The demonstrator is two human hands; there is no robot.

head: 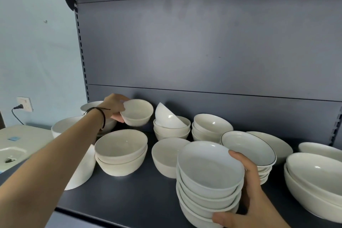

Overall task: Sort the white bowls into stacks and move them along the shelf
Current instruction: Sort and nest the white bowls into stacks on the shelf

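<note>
Bowl first: a small white one, gripped at its left rim by the left hand, with fingers curled under its wall. It is at the back of the dark shelf, apparently lifted clear of it, though blur at its base makes that hard to confirm. At the shelf's front edge the right hand clasps a stack of shallow bowls from its right side, thumb on the top rim and fingers curled round the lowest bowl.

Between the two hands stand a pair of nested bowls and a single bowl. Behind these is a short stack (a tilted bowl is propped in its top), with another stack just beside it. Black-rimmed bowls rise behind the right hand, and large bowls sit at far right. A dark cord bracelet circles the left wrist. Left of the shelf, a wall socket holds a plug.
</note>
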